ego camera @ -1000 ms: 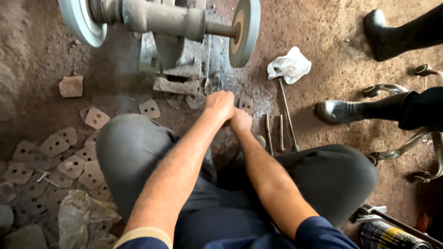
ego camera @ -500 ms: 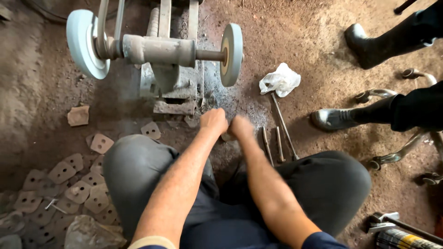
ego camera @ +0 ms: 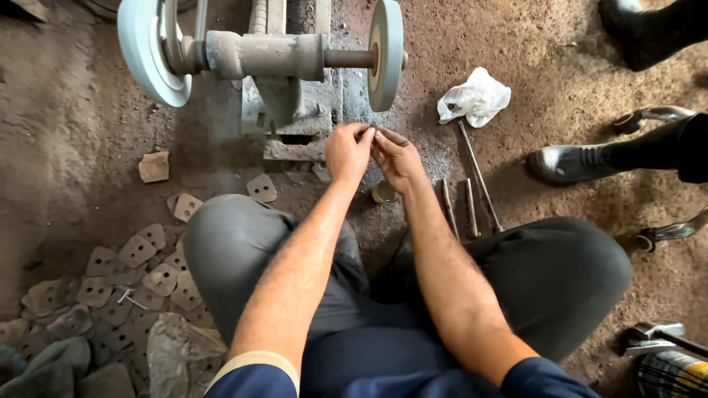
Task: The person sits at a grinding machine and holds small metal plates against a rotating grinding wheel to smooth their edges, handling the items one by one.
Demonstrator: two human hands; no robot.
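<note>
My left hand [ego camera: 348, 151] and right hand [ego camera: 397, 156] meet fingertip to fingertip, pinching something too small to identify. The round grinding wheel [ego camera: 386, 53] sits just above; flat, dusty metal plates [ego camera: 140, 250] lie left.

My trousers [ego camera: 243, 243] were grey, my sleeves [ego camera: 251, 379] dark blue; beside the pale grey grinding wheel [ego camera: 386, 53] lay a white bag [ego camera: 476, 97] on brown floor [ego camera: 66, 133].

We reach both bare forearms forward between our bent knees. Our left hand [ego camera: 346, 151] and right hand [ego camera: 397, 156] meet fingertip to fingertip, seemingly pinching something too small to see.
</note>
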